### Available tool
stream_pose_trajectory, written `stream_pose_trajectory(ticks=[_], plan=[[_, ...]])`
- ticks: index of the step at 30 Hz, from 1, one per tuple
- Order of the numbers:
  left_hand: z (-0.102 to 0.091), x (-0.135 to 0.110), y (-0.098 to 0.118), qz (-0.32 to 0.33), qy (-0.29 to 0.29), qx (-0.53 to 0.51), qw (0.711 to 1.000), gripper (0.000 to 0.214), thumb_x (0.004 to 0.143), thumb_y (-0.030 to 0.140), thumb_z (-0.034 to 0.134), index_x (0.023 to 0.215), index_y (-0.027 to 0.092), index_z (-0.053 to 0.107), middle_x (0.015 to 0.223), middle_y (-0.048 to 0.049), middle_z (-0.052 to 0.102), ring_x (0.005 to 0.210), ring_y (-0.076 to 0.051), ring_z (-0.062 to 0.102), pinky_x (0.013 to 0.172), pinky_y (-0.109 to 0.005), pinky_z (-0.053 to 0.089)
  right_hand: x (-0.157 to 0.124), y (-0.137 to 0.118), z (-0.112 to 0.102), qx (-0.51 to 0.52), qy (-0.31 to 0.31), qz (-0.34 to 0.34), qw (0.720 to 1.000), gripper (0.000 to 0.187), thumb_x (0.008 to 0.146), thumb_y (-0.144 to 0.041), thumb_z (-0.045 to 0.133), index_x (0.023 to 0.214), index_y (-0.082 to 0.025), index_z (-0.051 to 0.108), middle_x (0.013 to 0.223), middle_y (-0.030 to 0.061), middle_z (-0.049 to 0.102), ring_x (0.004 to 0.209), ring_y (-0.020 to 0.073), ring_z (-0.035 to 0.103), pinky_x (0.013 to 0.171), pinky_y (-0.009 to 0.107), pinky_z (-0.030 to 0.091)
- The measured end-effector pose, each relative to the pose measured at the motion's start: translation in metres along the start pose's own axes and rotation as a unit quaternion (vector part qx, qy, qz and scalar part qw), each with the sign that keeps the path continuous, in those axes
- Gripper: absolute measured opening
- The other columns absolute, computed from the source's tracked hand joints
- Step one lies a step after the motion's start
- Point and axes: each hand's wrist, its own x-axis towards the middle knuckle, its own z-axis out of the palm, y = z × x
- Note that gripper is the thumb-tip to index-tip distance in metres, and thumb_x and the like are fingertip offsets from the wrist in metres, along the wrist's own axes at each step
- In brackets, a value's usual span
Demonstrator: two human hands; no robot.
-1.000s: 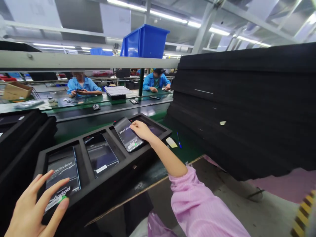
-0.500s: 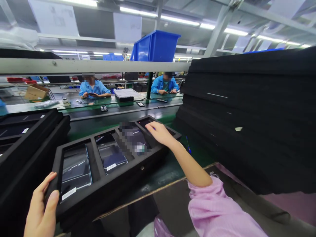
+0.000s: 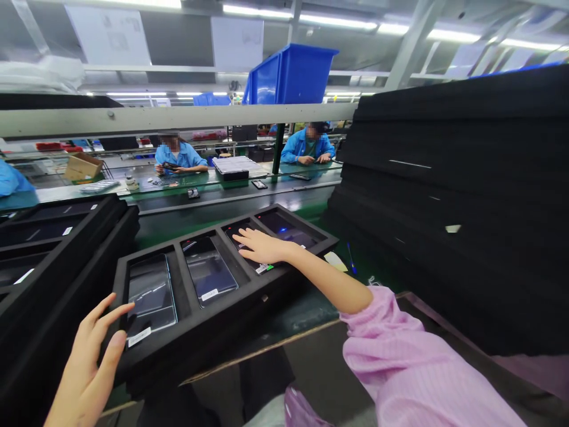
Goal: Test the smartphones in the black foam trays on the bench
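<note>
Above the green bench (image 3: 302, 311), the right grip (image 3: 261, 246) spreads palm-down over a phone (image 3: 263, 268).

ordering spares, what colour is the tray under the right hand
The tray is black; head view shows it best.

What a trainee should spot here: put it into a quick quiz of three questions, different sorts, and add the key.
1. Multiple choice: counting from the left, over which compartment of the black rectangular foam-like tray is the person's bare right hand?
A) first
B) third
C) fourth

2. True or false: the person's bare left hand, its fingers apart, is at the tray's left end in the view.

3. Fill in the missing word: near the tray's right end in the view lie a small pale paper-like slip and a slim blue ____.

Key: 1. B; 2. true; 3. pen.
</note>
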Motion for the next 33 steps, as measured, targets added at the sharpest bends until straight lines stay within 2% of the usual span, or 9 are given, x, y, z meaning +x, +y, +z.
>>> stream_pose_trajectory(ticks=[2,4,6,9,14,19,23,28,33], plan=[[-0.006,0.014,-0.001,0.061,-0.027,0.017,0.998,0.04,0.081,0.061,0.036,0.103,0.035,0.058,0.135,0.0021,0.043,0.127,-0.026,0.038,0.109,-0.055,0.023,-0.003,-0.008,-0.005,-0.001,0.004,-0.007,1.0,0.046,0.091,-0.033,0.04,0.134,-0.016,0.045,0.138,0.0142,0.044,0.128,0.0275,0.039,0.102,0.041,0.03],[-0.008,0.033,-0.005,0.098,-0.048,0.034,0.993,0.046,0.078,0.066,0.036,0.102,0.035,0.06,0.134,0.0003,0.044,0.126,-0.028,0.038,0.107,-0.057,0.025,-0.002,-0.024,-0.009,0.007,0.046,0.007,0.999,0.04,0.093,-0.029,0.036,0.125,-0.015,0.053,0.13,0.0148,0.052,0.121,0.0248,0.046,0.098,0.037,0.033],[-0.005,0.052,-0.01,0.093,-0.051,0.037,0.994,0.054,0.077,0.07,0.034,0.104,0.03,0.06,0.134,-0.0044,0.043,0.127,-0.029,0.037,0.109,-0.056,0.023,0.002,-0.044,-0.01,0.015,0.079,0.014,0.997,0.038,0.095,-0.028,0.031,0.109,-0.015,0.063,0.115,0.0131,0.06,0.109,0.0221,0.053,0.089,0.033,0.037],[0.008,0.07,-0.017,0.06,-0.054,0.015,0.997,0.062,0.076,0.072,0.033,0.104,0.023,0.058,0.127,-0.0097,0.047,0.127,-0.027,0.037,0.11,-0.052,0.022,0.013,-0.071,-0.006,0.004,0.059,0.021,0.998,0.042,0.094,-0.029,0.029,0.086,-0.014,0.068,0.095,0.0102,0.066,0.09,0.0199,0.059,0.078,0.03,0.038],[0.02,0.068,-0.022,0.021,-0.062,-0.003,0.998,0.056,0.077,0.068,0.034,0.106,0.025,0.056,0.13,-0.0077,0.044,0.129,-0.024,0.034,0.112,-0.049,0.02,0.026,-0.087,0.004,-0.106,0.064,0.081,0.989,0.042,0.093,-0.031,0.033,0.089,-0.008,0.067,0.096,0.0171,0.066,0.094,0.0258,0.059,0.083,0.036,0.032],[0.019,0.067,-0.021,0.027,-0.059,-0.022,0.998,0.055,0.076,0.068,0.036,0.104,0.026,0.057,0.126,-0.0073,0.047,0.128,-0.023,0.036,0.112,-0.048,0.02,0.026,-0.091,0.007,-0.079,0.06,0.106,0.989,0.047,0.093,-0.033,0.029,0.089,-0.008,0.068,0.091,0.017,0.068,0.088,0.0261,0.062,0.082,0.037,0.031],[0.02,0.067,-0.021,0.025,-0.058,-0.041,0.997,0.051,0.077,0.066,0.037,0.104,0.027,0.057,0.126,-0.0053,0.048,0.128,-0.022,0.036,0.111,-0.047,0.021,0.024,-0.096,0.008,-0.068,0.067,0.131,0.987,0.045,0.093,-0.031,0.03,0.09,-0.008,0.068,0.095,0.0174,0.068,0.088,0.0256,0.062,0.082,0.037,0.031],[0.02,0.066,-0.023,0.026,-0.044,-0.053,0.997,0.054,0.076,0.068,0.038,0.104,0.027,0.058,0.126,-0.0059,0.047,0.127,-0.023,0.036,0.112,-0.048,0.019,0.023,-0.093,0.008,-0.069,0.056,0.123,0.988,0.045,0.095,-0.029,0.027,0.089,-0.009,0.067,0.095,0.015,0.068,0.088,0.0241,0.062,0.08,0.035,0.03],[0.019,0.065,-0.024,0.022,-0.055,-0.05,0.997,0.053,0.075,0.069,0.039,0.103,0.028,0.058,0.126,-0.0056,0.047,0.127,-0.023,0.036,0.111,-0.048,0.021,0.023,-0.092,0.007,-0.077,0.052,0.125,0.988,0.047,0.095,-0.028,0.025,0.085,-0.009,0.068,0.093,0.0149,0.069,0.087,0.0236,0.062,0.08,0.035,0.03]])
